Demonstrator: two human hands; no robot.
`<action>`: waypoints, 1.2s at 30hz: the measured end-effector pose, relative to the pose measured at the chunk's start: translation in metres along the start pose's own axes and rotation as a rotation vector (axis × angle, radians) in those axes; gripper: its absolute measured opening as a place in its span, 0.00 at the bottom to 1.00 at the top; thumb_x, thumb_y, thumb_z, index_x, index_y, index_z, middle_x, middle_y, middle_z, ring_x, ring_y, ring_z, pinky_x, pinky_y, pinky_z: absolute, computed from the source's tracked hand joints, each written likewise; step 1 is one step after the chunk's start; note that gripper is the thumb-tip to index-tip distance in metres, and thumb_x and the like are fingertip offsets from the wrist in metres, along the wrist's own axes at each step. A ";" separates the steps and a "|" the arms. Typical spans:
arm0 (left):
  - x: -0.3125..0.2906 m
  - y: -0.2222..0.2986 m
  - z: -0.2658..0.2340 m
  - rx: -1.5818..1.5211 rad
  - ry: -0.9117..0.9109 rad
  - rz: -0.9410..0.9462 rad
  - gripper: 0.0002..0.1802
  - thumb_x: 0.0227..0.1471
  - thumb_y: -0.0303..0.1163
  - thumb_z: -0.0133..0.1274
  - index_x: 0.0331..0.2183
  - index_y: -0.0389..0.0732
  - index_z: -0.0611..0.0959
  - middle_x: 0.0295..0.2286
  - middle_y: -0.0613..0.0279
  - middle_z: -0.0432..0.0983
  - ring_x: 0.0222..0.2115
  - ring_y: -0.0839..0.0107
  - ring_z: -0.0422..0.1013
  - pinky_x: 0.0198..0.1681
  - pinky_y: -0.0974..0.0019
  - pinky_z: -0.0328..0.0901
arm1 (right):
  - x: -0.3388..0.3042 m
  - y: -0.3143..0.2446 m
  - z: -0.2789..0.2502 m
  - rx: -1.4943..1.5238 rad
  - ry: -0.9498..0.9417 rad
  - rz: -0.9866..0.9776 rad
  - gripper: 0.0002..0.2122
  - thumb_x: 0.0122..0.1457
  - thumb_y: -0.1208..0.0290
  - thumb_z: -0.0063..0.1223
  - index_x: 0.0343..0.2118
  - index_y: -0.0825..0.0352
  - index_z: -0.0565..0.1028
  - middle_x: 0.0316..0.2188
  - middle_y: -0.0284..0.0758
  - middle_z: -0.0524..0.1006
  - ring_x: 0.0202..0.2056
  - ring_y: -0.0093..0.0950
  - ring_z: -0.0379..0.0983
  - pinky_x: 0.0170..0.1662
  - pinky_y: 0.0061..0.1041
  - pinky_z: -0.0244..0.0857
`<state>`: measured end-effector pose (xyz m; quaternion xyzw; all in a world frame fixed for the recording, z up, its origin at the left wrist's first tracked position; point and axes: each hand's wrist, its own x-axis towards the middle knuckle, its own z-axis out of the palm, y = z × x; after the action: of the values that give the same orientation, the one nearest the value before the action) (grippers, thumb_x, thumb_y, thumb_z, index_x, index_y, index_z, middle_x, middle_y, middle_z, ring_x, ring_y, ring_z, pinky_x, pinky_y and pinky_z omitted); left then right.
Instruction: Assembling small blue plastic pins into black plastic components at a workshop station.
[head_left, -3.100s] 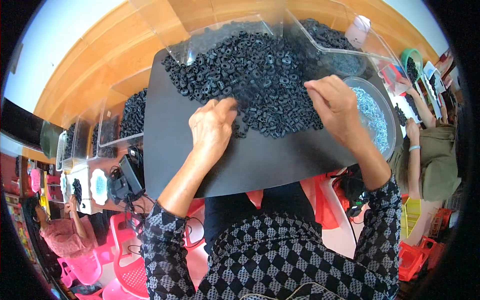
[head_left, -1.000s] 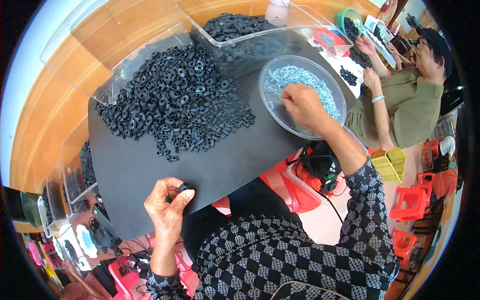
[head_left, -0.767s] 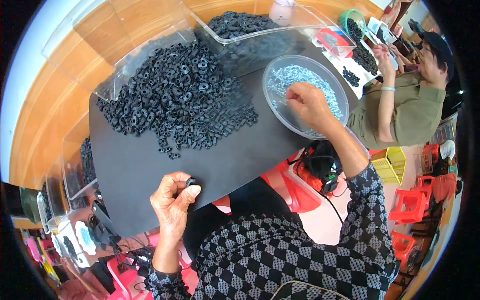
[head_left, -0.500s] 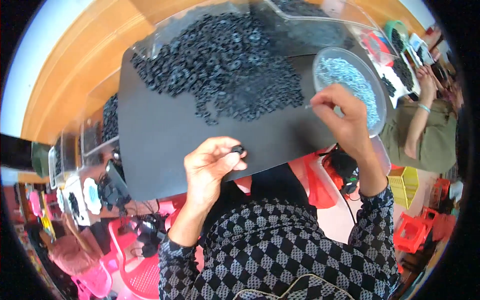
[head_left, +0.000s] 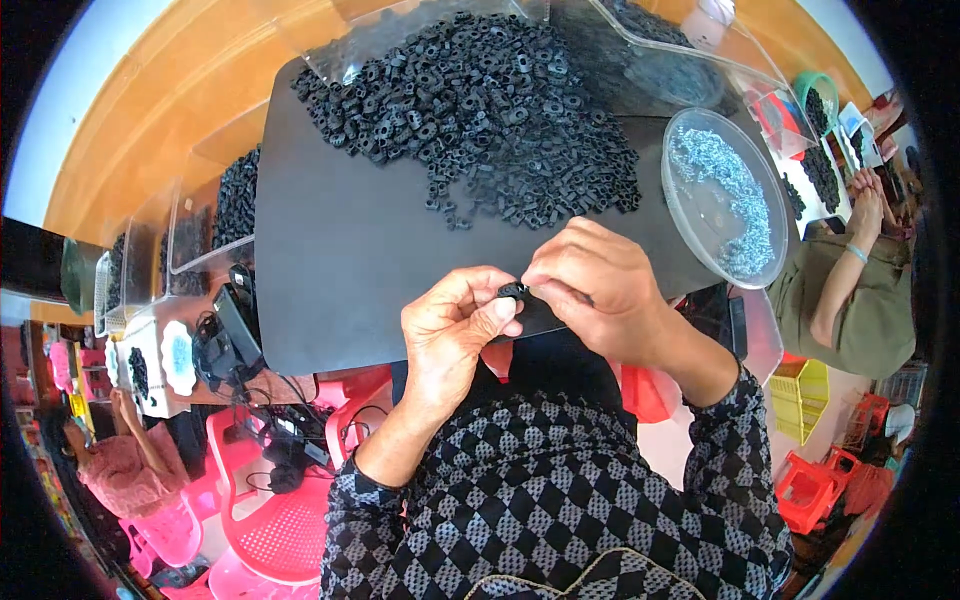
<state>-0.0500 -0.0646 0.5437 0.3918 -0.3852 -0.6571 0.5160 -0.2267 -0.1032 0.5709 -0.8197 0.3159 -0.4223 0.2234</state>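
Observation:
A small black plastic part (head_left: 511, 290) is pinched between the thumb and fingers of my left hand (head_left: 445, 335), above the table's near edge. My right hand (head_left: 605, 290) is closed in a pinch right beside it, its fingertips touching or nearly touching the part. A tiny shiny metal piece shows at those fingertips, too small to name surely; it looks like a pin. Beyond both hands lies a large heap of similar black plastic parts (head_left: 440, 110). To the right stands a round clear tub (head_left: 706, 212) holding many small silvery pieces (head_left: 755, 200).
The dark table (head_left: 340, 260) carries the heap. Clear bins (head_left: 205, 235) of black parts stand at left, another clear bin (head_left: 660, 50) at the back. A co-worker's arm (head_left: 840, 265) is at far right, another person (head_left: 135, 465) at lower left. Pink chairs (head_left: 285, 530) stand below.
My right hand has moved from beside the tub leftward and down to the black part in my left hand. The view has shifted slightly.

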 end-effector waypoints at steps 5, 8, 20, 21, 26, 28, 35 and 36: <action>0.000 -0.001 0.000 0.052 0.041 0.017 0.10 0.49 0.21 0.54 0.36 0.30 0.78 0.28 0.60 0.76 0.26 0.78 0.72 0.29 0.76 0.70 | 0.001 -0.006 0.009 -0.227 -0.049 -0.111 0.08 0.41 0.77 0.54 0.27 0.69 0.71 0.25 0.36 0.69 0.27 0.34 0.64 0.29 0.30 0.61; -0.002 0.001 0.001 -0.007 0.071 0.004 0.09 0.49 0.19 0.54 0.36 0.30 0.78 0.28 0.61 0.76 0.26 0.78 0.72 0.29 0.76 0.69 | -0.003 -0.012 0.018 -0.368 -0.037 -0.254 0.15 0.40 0.74 0.51 0.33 0.76 0.71 0.27 0.40 0.69 0.27 0.33 0.63 0.29 0.30 0.60; -0.009 0.006 -0.008 -0.025 0.135 0.034 0.10 0.49 0.21 0.54 0.36 0.30 0.77 0.29 0.57 0.76 0.26 0.74 0.73 0.32 0.73 0.71 | 0.003 -0.016 0.033 -0.273 0.041 -0.169 0.17 0.39 0.77 0.51 0.37 0.74 0.71 0.28 0.38 0.72 0.24 0.32 0.65 0.27 0.28 0.62; -0.011 0.007 -0.010 -0.026 0.143 0.037 0.10 0.49 0.21 0.54 0.36 0.30 0.77 0.29 0.57 0.76 0.26 0.74 0.73 0.32 0.73 0.71 | 0.007 -0.011 0.029 -0.251 0.010 -0.074 0.13 0.42 0.82 0.52 0.35 0.72 0.72 0.28 0.40 0.74 0.26 0.36 0.68 0.29 0.31 0.64; -0.010 0.012 -0.020 0.005 0.269 0.102 0.09 0.45 0.21 0.57 0.32 0.30 0.78 0.27 0.54 0.77 0.22 0.72 0.73 0.28 0.73 0.70 | 0.023 0.026 0.049 -0.405 0.021 -0.064 0.12 0.40 0.83 0.57 0.33 0.72 0.73 0.26 0.38 0.72 0.27 0.35 0.67 0.28 0.28 0.63; -0.011 0.013 -0.023 0.016 0.285 0.112 0.09 0.45 0.21 0.57 0.32 0.30 0.78 0.27 0.53 0.77 0.22 0.72 0.73 0.28 0.73 0.70 | 0.027 0.028 0.057 -0.452 -0.007 -0.080 0.12 0.40 0.81 0.56 0.32 0.72 0.73 0.25 0.37 0.71 0.28 0.34 0.66 0.30 0.29 0.64; -0.008 0.012 -0.025 -0.013 0.274 0.101 0.09 0.45 0.20 0.57 0.33 0.29 0.78 0.27 0.53 0.77 0.23 0.71 0.73 0.29 0.72 0.70 | 0.034 0.036 0.064 -0.689 -0.193 -0.160 0.10 0.43 0.74 0.48 0.29 0.73 0.72 0.26 0.39 0.68 0.33 0.34 0.64 0.36 0.31 0.62; -0.009 0.012 -0.025 -0.015 0.273 0.099 0.09 0.45 0.20 0.57 0.33 0.29 0.78 0.27 0.53 0.77 0.23 0.71 0.73 0.29 0.72 0.70 | 0.033 0.036 0.063 -0.670 -0.163 -0.153 0.12 0.41 0.76 0.50 0.31 0.73 0.73 0.25 0.38 0.68 0.31 0.35 0.64 0.34 0.31 0.62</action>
<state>-0.0210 -0.0607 0.5452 0.4544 -0.3255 -0.5741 0.5984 -0.1714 -0.1461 0.5322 -0.8998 0.3557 -0.2439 -0.0659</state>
